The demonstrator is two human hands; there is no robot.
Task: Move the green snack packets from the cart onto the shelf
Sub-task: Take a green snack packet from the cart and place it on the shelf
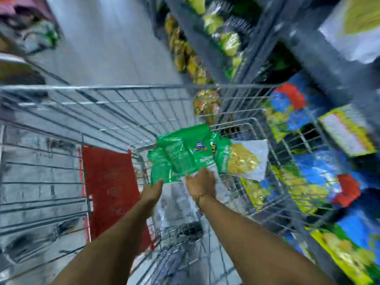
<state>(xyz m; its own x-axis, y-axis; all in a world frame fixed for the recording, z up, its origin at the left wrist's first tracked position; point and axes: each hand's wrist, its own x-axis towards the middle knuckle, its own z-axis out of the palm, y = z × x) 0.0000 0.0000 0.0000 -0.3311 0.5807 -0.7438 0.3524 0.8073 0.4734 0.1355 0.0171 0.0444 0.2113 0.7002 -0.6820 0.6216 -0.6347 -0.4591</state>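
Note:
A bunch of green snack packets (185,153) with clear windows showing yellow snacks (242,159) hangs over the wire cart (123,103), near its right side. My left hand (153,190) grips the lower left edge of the bunch. At the lower middle edge, my right hand (200,184) holds the packets from below. The shelf (298,44) rises to the right of the cart, its dark rails running diagonally. The view is blurred by motion.
A red panel (109,188) lies in the cart's bottom. Blue and yellow packets (308,171) fill the lower shelf on the right, with yellow-green bags (228,42) higher up. A grey aisle floor (107,44) stretches beyond the cart.

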